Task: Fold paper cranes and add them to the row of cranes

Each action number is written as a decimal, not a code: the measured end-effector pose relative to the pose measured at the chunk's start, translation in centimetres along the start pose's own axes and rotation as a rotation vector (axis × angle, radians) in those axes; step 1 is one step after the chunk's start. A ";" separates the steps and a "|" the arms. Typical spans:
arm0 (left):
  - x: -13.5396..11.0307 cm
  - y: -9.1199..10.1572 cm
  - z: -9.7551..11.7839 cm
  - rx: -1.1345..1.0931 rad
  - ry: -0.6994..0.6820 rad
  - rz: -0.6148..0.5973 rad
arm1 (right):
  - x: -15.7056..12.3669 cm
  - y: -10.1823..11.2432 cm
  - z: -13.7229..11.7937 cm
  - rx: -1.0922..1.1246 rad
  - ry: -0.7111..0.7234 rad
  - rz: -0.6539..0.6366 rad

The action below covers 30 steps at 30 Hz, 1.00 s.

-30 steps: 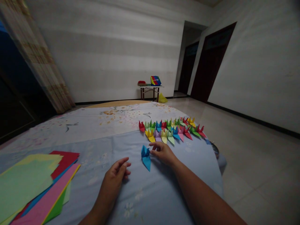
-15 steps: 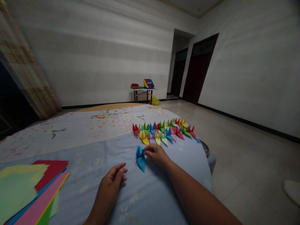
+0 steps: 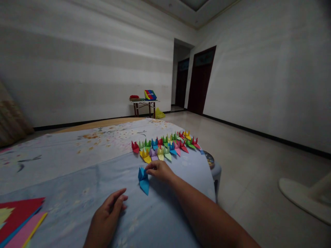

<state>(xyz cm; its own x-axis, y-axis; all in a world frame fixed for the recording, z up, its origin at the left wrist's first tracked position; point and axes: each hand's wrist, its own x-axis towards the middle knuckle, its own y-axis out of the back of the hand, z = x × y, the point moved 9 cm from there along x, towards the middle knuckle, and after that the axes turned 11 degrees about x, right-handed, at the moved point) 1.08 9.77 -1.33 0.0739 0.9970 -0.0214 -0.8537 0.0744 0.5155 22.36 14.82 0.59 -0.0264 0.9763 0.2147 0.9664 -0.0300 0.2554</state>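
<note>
A blue folded paper crane (image 3: 143, 179) lies on the pale blue cloth (image 3: 77, 186). My right hand (image 3: 160, 170) rests beside it, fingers curled and pinching its right edge. My left hand (image 3: 107, 215) lies on the cloth nearer to me, fingers loosely together and flat, holding nothing. Just beyond the right hand stand rows of several folded cranes (image 3: 162, 148) in red, green, yellow, blue, pink and purple.
A stack of coloured paper sheets (image 3: 18, 220) shows at the lower left corner. A small stool with a round dish (image 3: 210, 162) stands off the cloth's right edge. A white fan base (image 3: 302, 198) sits on the floor at right. A little table with a coloured box (image 3: 144, 100) stands by the far wall.
The view has swung to the right, so everything has slid left in the picture. Both hands keep their places by the blue crane.
</note>
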 end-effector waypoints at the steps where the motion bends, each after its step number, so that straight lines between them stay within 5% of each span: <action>1: 0.0 0.0 0.0 0.008 0.000 0.001 | 0.0 0.1 -0.2 -0.016 0.004 0.004; 8: 0.1 0.1 0.2 0.016 -0.012 0.010 | -0.6 2.8 -1.5 -0.038 0.081 0.030; 17: 0.1 -0.2 0.0 0.023 -0.041 0.003 | -1.6 6.9 0.2 0.118 0.017 0.082; 30: -0.4 0.3 0.9 0.008 -0.063 0.045 | -2.4 6.2 2.9 0.002 -0.007 0.066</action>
<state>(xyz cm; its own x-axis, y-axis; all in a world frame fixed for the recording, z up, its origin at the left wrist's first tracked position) 1.28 9.38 -0.38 0.0678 0.9961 0.0558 -0.8529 0.0288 0.5213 29.12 12.92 -1.07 0.0396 0.9737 0.2245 0.9664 -0.0944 0.2390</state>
